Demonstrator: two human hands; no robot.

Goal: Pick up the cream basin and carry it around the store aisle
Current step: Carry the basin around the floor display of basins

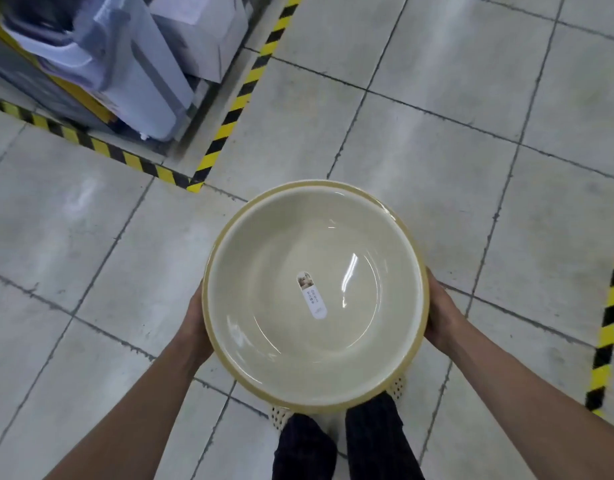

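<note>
A round cream basin [264, 271] with a tan rim is held level in front of me, above the tiled floor. It is empty inside except for a small white label stuck near its middle. My left hand [196, 323] grips the basin's left side from under the rim. On the opposite side my right hand [440, 313] does the same. The fingers of both hands are hidden beneath the basin. My dark trouser legs and light perforated shoes show just below it.
A shelf corner with white and pale blue plastic bins [125, 64] stands at the upper left, bordered by yellow-black floor tape [229, 116]. Another taped line [610, 306] runs along the right edge. Grey tiled floor [437, 116] stretches ahead and to the right.
</note>
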